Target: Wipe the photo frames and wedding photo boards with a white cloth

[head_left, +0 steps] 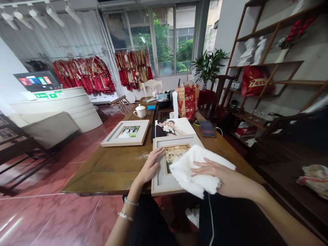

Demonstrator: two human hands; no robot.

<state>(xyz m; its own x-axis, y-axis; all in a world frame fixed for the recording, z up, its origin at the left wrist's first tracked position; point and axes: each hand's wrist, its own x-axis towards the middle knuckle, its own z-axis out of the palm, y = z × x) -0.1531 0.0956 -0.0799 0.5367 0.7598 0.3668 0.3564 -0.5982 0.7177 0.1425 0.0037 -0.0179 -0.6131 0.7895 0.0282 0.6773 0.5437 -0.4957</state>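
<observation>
A light wooden picture frame point(159, 186) with a pale mat and a couple's photo point(169, 158) lies at the table's near edge. My left hand point(150, 167) grips its left side, fingers bent over the rim. Over the frame's right part spreads a white cloth point(186, 165). My right hand point(212, 172) holds this cloth down from above, its fingers reaching across the folds; the cloth hides much of the photo. Just behind lies a large print of a couple point(176, 128). To the left rests a second picture frame point(125, 133) with an outdoor photo.
On the wooden table point(112, 171) are a lidded white cup point(140, 111), a blue box point(151, 107), a red and tan paper bag point(188, 100) and a tablet point(208, 128) with a cable. A shelf unit point(275, 44) stands right, a white counter point(77, 106) left.
</observation>
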